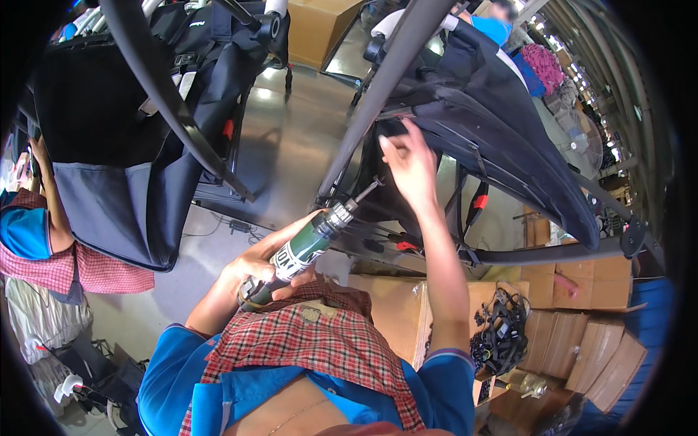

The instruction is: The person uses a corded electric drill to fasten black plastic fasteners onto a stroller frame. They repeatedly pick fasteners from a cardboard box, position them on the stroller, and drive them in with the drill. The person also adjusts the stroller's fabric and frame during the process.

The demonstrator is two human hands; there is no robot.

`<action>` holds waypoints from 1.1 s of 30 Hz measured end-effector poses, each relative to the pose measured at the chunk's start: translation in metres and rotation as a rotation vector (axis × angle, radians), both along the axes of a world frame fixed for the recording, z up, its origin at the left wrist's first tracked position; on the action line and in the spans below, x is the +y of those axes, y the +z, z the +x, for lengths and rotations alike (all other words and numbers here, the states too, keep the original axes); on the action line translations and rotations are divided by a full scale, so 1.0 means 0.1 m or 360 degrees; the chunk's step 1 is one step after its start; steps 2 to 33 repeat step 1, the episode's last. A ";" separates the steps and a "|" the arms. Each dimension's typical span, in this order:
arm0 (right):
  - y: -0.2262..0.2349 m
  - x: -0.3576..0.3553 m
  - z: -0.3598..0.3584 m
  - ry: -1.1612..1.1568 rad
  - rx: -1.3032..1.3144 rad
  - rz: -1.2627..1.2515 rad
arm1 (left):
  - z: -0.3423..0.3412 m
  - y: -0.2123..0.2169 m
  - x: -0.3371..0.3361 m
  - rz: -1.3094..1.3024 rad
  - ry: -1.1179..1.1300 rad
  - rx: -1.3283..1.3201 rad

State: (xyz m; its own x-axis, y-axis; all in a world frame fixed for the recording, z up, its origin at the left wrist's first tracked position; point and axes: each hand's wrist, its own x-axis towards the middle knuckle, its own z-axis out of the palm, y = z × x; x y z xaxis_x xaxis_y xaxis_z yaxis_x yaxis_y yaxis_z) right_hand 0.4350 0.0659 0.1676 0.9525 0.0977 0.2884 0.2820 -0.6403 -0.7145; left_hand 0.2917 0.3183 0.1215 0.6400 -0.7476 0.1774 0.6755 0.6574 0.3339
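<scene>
A green and black power screwdriver (302,251) is gripped around its body by my left hand (256,270). Its bit points up and to the right, toward the frame. My right hand (411,161) is raised beside the dark fabric seat (472,109) of a stroller-like frame. The thumb and forefinger are apart, slightly blurred, and nothing shows between them. A grey tube (367,109) of that frame runs diagonally just left of my right hand. Red clips (480,201) sit on the frame's lower part.
Another dark stroller (116,196) stands at the left, with a co-worker (43,240) in blue and red check beyond it. Cartons (592,349) and a heap of black straps (502,330) lie at the lower right. A cardboard box (320,29) is at the back, and a fan (582,142) at the right.
</scene>
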 end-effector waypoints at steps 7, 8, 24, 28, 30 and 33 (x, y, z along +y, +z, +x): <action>0.02 0.05 0.25 -0.0041 0.0203 -0.0385 | 0.01 -0.01 0.00 0.0012 0.0001 0.0007; 0.02 0.05 0.25 -0.0041 0.0203 -0.0385 | 0.01 -0.01 0.00 0.0012 0.0001 0.0007; 0.02 0.05 0.25 -0.0041 0.0203 -0.0385 | 0.01 -0.01 0.00 0.0012 0.0001 0.0007; 0.02 0.05 0.25 -0.0041 0.0203 -0.0385 | 0.01 -0.01 0.00 0.0012 0.0001 0.0007; 0.02 0.05 0.25 -0.0041 0.0203 -0.0385 | 0.01 -0.01 0.00 0.0012 0.0001 0.0007; 0.02 0.05 0.25 -0.0041 0.0203 -0.0385 | 0.01 -0.01 0.00 0.0012 0.0001 0.0007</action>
